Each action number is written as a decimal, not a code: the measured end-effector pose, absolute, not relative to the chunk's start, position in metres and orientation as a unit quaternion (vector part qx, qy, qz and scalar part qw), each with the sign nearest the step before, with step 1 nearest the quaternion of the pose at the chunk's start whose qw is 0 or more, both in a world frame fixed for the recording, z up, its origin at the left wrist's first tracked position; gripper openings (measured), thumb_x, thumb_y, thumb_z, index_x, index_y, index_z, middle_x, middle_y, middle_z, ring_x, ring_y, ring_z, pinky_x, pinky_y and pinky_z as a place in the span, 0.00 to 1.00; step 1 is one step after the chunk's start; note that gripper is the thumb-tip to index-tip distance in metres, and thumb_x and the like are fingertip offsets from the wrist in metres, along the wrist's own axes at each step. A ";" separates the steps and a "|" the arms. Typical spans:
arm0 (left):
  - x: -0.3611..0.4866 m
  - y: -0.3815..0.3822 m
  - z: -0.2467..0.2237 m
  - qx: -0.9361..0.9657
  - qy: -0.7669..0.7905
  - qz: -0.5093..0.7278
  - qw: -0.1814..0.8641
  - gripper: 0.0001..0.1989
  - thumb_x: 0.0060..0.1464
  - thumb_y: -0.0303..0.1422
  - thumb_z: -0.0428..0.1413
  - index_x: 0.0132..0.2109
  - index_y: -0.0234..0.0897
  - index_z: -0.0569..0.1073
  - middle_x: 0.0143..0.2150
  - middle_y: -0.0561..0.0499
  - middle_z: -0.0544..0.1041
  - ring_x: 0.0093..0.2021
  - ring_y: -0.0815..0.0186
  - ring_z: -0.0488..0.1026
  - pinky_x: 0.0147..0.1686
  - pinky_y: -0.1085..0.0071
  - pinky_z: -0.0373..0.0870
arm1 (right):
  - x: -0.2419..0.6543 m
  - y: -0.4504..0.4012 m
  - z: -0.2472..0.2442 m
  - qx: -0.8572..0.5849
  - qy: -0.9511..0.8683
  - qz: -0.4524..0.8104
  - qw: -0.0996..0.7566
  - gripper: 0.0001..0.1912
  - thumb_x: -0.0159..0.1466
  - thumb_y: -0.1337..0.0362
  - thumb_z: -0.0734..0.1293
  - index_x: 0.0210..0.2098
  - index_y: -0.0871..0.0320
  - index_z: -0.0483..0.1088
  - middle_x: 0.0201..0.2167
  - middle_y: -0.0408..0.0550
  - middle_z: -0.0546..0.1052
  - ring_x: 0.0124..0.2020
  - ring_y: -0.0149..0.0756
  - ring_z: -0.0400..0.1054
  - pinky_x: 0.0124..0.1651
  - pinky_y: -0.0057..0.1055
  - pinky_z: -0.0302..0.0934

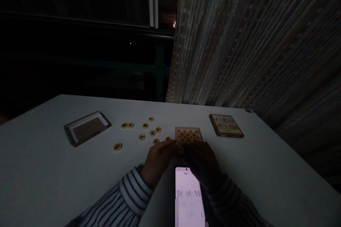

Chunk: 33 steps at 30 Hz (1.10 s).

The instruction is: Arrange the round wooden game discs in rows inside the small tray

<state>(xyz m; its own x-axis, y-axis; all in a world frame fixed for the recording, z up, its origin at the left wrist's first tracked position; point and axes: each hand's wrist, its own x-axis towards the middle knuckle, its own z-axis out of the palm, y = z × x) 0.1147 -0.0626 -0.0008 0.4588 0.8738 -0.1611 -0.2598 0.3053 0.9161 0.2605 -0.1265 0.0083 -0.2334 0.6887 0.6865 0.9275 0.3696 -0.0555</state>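
A small tray point(200, 134) of round Chinese chess pieces lies in front of me, with red-marked pieces point(191, 137) set in rows. At its near left corner my left hand point(160, 158) has its fingers drawn together on a Chinese chess piece point(179, 145). My right hand point(202, 161) covers the near right part of the tray. Its fingers are dark and partly hidden, so their grip is unclear. Left of the tray, several dark-marked pieces point(152, 133) lie loose, one of them point(167, 138) just beyond my left fingers.
An open box part point(70, 136) lies at the left of the white table point(87, 177). A box with a printed cover point(226, 126) is at the right. Between my forearms lies a lit phone point(188, 184) showing a timer. A string curtain point(213, 42) hangs behind the table.
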 end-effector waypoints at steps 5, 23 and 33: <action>0.114 -0.065 0.001 0.458 0.325 0.370 0.740 0.12 0.44 0.33 0.60 0.38 0.36 0.77 0.39 0.46 0.78 0.40 0.65 0.74 0.45 0.68 0.68 | 0.258 -0.126 0.009 -0.524 -0.767 -0.159 0.335 0.09 0.63 0.67 0.57 0.37 0.59 0.68 0.29 0.48 0.73 0.33 0.34 0.65 0.38 0.35 0.58; 0.110 -0.066 0.006 0.519 0.340 0.379 0.687 0.11 0.48 0.37 0.55 0.36 0.36 0.76 0.34 0.46 0.77 0.34 0.65 0.72 0.35 0.70 0.69 | 0.259 -0.126 0.012 -0.514 -0.782 -0.129 0.328 0.07 0.62 0.67 0.59 0.37 0.59 0.67 0.34 0.46 0.75 0.36 0.34 0.64 0.41 0.36 0.56; 0.110 -0.068 0.009 0.520 0.349 0.370 0.687 0.11 0.47 0.35 0.56 0.37 0.37 0.77 0.36 0.47 0.78 0.36 0.64 0.73 0.38 0.69 0.69 | 0.258 -0.125 0.013 -0.516 -0.787 -0.144 0.306 0.07 0.62 0.66 0.60 0.38 0.57 0.67 0.35 0.46 0.74 0.37 0.35 0.64 0.39 0.36 0.56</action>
